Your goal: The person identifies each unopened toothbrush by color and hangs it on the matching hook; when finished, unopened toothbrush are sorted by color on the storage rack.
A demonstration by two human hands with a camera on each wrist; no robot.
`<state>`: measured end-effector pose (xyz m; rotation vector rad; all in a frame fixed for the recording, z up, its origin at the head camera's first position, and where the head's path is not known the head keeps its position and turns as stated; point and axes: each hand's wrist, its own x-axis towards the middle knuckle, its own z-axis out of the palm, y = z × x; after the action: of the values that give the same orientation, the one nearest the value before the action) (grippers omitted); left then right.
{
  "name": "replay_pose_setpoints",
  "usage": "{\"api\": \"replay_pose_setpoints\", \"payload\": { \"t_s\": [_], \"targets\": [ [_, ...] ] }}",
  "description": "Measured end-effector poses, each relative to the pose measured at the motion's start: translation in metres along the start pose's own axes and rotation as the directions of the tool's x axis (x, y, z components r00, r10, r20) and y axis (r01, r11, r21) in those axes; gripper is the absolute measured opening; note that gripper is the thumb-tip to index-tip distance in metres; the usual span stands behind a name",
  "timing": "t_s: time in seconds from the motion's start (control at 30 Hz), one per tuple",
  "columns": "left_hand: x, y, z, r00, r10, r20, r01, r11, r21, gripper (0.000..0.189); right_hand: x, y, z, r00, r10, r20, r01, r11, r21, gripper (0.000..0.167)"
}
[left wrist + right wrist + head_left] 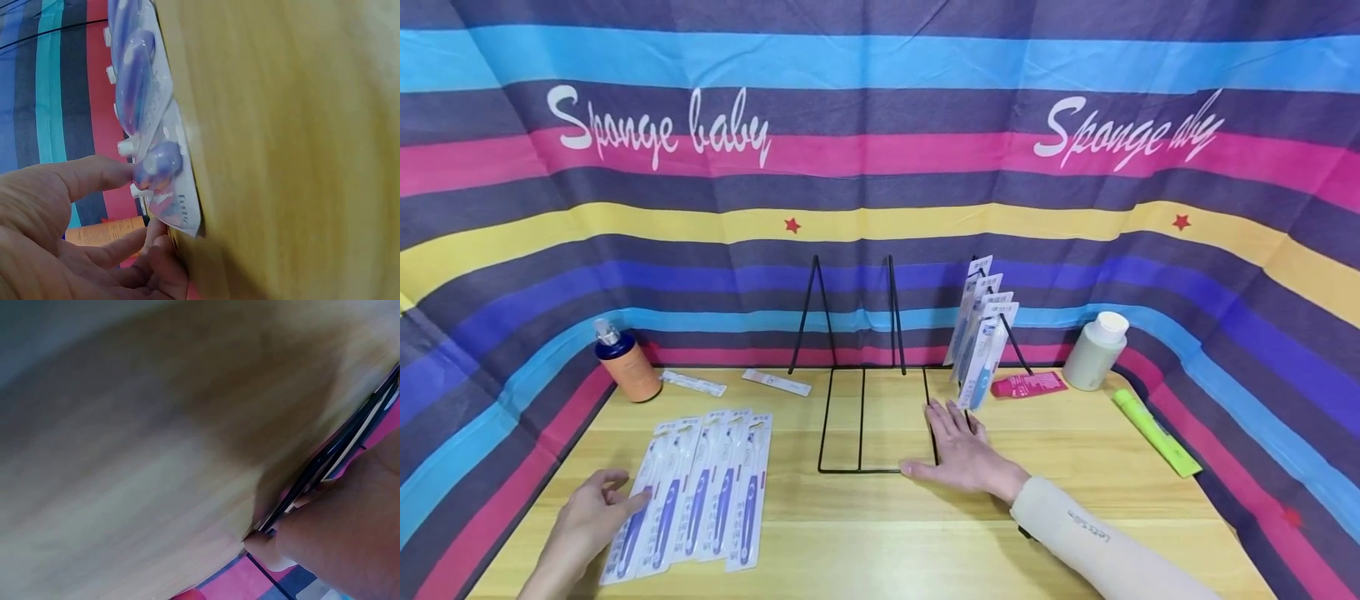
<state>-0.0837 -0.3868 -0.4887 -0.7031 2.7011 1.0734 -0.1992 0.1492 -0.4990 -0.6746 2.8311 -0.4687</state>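
Note:
Five or so packaged toothbrushes with purple handles lie overlapping in a fanned row on the left of the table. My left hand (pixel 583 521) pinches the near edge of the leftmost toothbrush pack (pixel 634 529); in the left wrist view its thumb lies on the purple handle (pixel 161 164) and the fingers are at the card's edge. A black wire rack (pixel 861 472) stands in the middle. On the rack's base wires my right hand (pixel 958 458) rests with fingers spread. Several toothbrush packs (pixel 982 367) hang from the rack's right arm, the front one with a blue handle.
An orange pump bottle (pixel 631 371) stands at the back left, near two slim white packets (pixel 694 382). At the right are a pink tube (pixel 1028 384), a pale green bottle (pixel 1096 354) with a white cap and a lime tube (pixel 1157 435). Striped cloth (pixel 865 150) surrounds the table.

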Motion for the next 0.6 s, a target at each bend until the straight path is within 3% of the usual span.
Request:
{"api": "replay_pose_setpoints", "payload": {
  "t_s": [0.13, 0.3, 0.6],
  "targets": [
    [0.001, 0.002, 0.001, 0.999, -0.031, 0.027, 0.033, 0.996, -0.081, 0.084, 0.0, 0.0, 0.0, 1.0, -0.002, -0.004, 0.002, 1.0, -0.01, 0.119],
    [0.001, 0.006, 0.003, 0.999, -0.014, 0.051, 0.023, 0.982, -0.189, 0.074, 0.0, 0.0, -0.001, 1.0, -0.008, -0.003, 0.008, 1.0, -0.011, 0.118],
    [-0.005, 0.011, 0.002, 1.0, 0.01, -0.006, -0.011, 0.982, -0.191, 0.061, 0.001, 0.001, 0.002, 1.0, -0.005, -0.004, 0.005, 1.0, -0.006, 0.118]
  ]
}}
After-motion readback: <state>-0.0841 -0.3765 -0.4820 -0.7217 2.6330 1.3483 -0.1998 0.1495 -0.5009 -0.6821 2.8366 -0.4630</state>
